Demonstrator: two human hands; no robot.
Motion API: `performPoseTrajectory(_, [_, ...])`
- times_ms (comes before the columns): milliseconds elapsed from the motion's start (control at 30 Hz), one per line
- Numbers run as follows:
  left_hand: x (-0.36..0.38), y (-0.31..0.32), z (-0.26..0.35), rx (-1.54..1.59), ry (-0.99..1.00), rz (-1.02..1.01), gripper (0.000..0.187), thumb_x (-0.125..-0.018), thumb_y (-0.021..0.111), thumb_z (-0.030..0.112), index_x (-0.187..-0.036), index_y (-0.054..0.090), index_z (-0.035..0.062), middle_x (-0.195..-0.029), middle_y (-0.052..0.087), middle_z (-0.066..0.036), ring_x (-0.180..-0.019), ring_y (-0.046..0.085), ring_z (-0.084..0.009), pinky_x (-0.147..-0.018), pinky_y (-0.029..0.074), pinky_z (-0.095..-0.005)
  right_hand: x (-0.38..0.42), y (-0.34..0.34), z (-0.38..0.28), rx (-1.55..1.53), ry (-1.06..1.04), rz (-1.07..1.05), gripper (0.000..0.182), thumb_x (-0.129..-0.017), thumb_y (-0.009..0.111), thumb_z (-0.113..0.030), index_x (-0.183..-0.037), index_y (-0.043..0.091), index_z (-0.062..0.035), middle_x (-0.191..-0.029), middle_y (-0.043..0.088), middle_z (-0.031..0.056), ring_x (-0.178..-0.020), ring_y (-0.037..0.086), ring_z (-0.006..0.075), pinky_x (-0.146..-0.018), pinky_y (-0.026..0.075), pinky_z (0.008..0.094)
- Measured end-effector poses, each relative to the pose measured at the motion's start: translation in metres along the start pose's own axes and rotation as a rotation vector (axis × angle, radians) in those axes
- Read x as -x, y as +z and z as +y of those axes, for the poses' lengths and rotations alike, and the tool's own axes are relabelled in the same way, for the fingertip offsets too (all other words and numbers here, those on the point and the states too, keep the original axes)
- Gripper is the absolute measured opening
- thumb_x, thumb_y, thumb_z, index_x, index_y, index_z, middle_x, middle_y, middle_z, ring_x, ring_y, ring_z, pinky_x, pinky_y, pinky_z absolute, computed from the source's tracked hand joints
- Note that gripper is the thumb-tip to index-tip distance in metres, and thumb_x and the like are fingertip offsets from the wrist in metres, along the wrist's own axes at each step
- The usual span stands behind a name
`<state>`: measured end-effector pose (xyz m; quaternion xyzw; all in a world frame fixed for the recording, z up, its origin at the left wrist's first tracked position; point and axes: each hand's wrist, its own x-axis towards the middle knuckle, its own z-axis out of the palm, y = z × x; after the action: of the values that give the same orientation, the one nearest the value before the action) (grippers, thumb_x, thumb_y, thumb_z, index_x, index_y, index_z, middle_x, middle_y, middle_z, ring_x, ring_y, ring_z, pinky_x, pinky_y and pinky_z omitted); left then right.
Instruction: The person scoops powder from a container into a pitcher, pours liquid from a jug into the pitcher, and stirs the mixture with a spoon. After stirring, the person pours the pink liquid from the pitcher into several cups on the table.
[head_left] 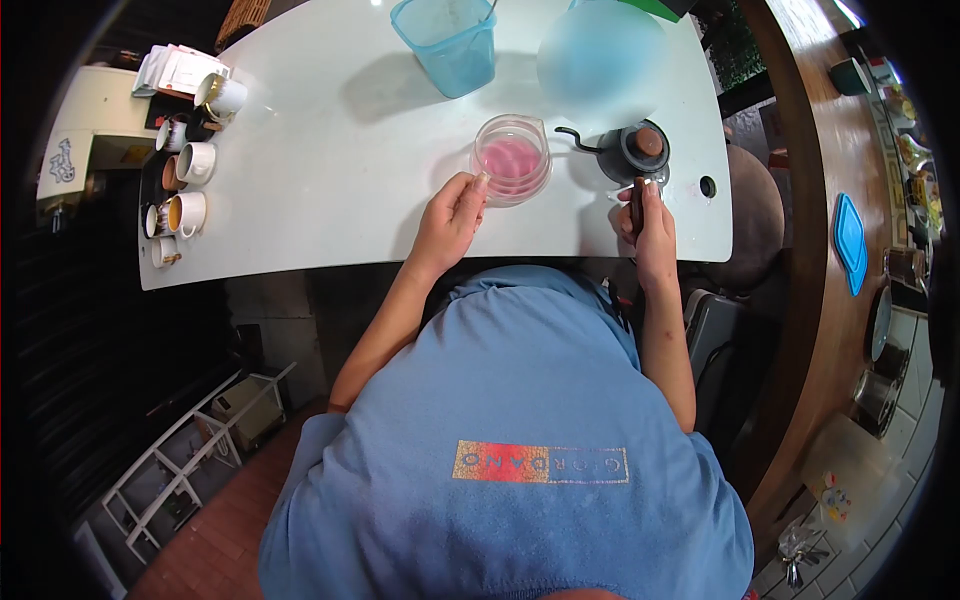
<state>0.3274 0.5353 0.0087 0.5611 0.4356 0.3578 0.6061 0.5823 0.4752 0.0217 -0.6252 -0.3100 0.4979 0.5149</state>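
On the white table, a round glass jug [512,160] holds pink liquid. My left hand [455,220] is closed at its near-left side, thumb and fingers pinched on what looks like the jug's handle. To the right stands a dark gooseneck kettle [622,155] with a brown lid knob, its thin spout pointing left toward the jug. My right hand [650,222] is wrapped around the kettle's dark handle. A small gap separates the kettle spout from the jug.
A blue translucent container [450,55] stands behind the jug, with a blurred blue round shape [600,60] to its right. Several mugs [187,212] line the table's left end. A hole [708,187] is near the right edge, beside a stool [755,205].
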Motion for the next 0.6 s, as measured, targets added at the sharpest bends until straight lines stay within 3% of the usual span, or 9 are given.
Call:
performPoseTrajectory(67, [0.000, 0.000, 0.002, -0.014, -0.010, 0.006, 0.030, -0.099, 0.041, 0.026, -0.079, 0.046, 0.0046, -0.067, 0.042, 0.002, -0.058, 0.038, -0.0050, -0.053, 0.034, -0.0193, 0.004, -0.004, -0.007, 0.058, -0.010, -0.003, 0.051, -0.098, 0.031, -0.043, -0.094, 0.057, 0.0015, -0.056, 0.044, -0.0012, -0.051, 0.034, 0.0071, -0.050, 0.026, 0.0233])
performPoseTrajectory(133, [0.002, 0.000, 0.002, -0.025, -0.023, 0.008, 0.030, -0.099, 0.041, 0.026, -0.080, 0.048, 0.0040, -0.067, 0.043, 0.002, -0.058, 0.039, -0.0047, -0.053, 0.034, -0.0190, 0.010, -0.014, -0.013, 0.094, 0.094, 0.186, 0.061, -0.098, 0.026, -0.045, -0.101, 0.061, 0.0045, -0.060, 0.052, 0.0011, -0.052, 0.039, 0.0085, -0.053, 0.032, 0.0239])
performPoseTrajectory(167, [0.002, -0.001, 0.001, -0.045, -0.031, 0.017, 0.030, -0.099, 0.041, 0.026, -0.080, 0.048, 0.0038, -0.068, 0.043, 0.002, -0.058, 0.039, -0.0048, -0.053, 0.034, -0.0191, 0.010, -0.038, -0.006, 0.269, 0.039, 0.228, 0.057, -0.097, 0.033, -0.044, -0.103, 0.064, 0.0036, -0.065, 0.058, 0.0041, -0.057, 0.048, 0.0099, -0.058, 0.040, 0.0259])
performPoseTrajectory(233, [0.001, -0.001, 0.001, -0.064, -0.036, 0.027, 0.030, -0.099, 0.041, 0.026, -0.080, 0.049, 0.0036, -0.068, 0.044, 0.002, -0.059, 0.040, -0.0049, -0.054, 0.035, -0.0192, 0.018, -0.045, -0.015, 0.591, -0.056, 0.501, 0.047, -0.093, 0.047, -0.041, -0.093, 0.066, 0.0025, -0.065, 0.061, 0.0064, -0.062, 0.056, 0.0115, -0.061, 0.044, 0.0281])
performPoseTrajectory(267, [0.002, -0.001, 0.001, -0.068, -0.034, 0.025, 0.030, -0.099, 0.041, 0.025, -0.080, 0.049, 0.0034, -0.068, 0.044, 0.001, -0.059, 0.040, -0.0050, -0.054, 0.035, -0.0193, 0.027, -0.043, -0.028, 0.658, 0.081, 0.528, 0.037, -0.084, 0.063, -0.036, -0.085, 0.066, 0.0005, -0.068, 0.062, 0.0088, -0.065, 0.060, 0.0158, -0.062, 0.047, 0.0307])
performPoseTrajectory(367, [0.003, -0.001, -0.001, -0.066, -0.037, 0.019, 0.031, -0.099, 0.041, 0.025, -0.079, 0.050, 0.0032, -0.069, 0.045, 0.001, -0.060, 0.040, -0.0050, -0.055, 0.035, -0.0195, 0.025, -0.058, 0.008, 0.882, -0.050, 0.415, 0.034, -0.079, 0.069, -0.034, -0.080, 0.065, -0.0004, -0.069, 0.063, 0.0093, -0.065, 0.061, 0.0191, -0.061, 0.047, 0.0305])
performPoseTrajectory(533, [0.002, -0.004, -0.001, -0.082, -0.033, 0.010, 0.031, -0.099, 0.041, 0.025, -0.079, 0.050, 0.0030, -0.069, 0.045, 0.001, -0.061, 0.040, -0.0050, -0.055, 0.035, -0.0196, 0.022, -0.051, 0.017, 0.891, 0.026, 0.449, 0.027, -0.078, 0.067, -0.028, -0.082, 0.064, -0.0015, -0.073, 0.063, 0.0129, -0.068, 0.062, 0.0306, -0.067, 0.048, 0.0374])
performPoseTrajectory(600, [0.003, -0.004, -0.002, -0.094, -0.038, 0.016, 0.032, -0.099, 0.041, 0.025, -0.078, 0.050, 0.0031, -0.069, 0.046, 0.001, -0.061, 0.040, -0.0050, -0.055, 0.035, -0.0198, 0.019, -0.053, 0.023, 0.949, -0.018, 0.442, 0.027, -0.079, 0.066, -0.028, -0.083, 0.063, -0.0009, -0.073, 0.063, 0.0132, -0.069, 0.062, 0.0311, -0.067, 0.048, 0.0377])
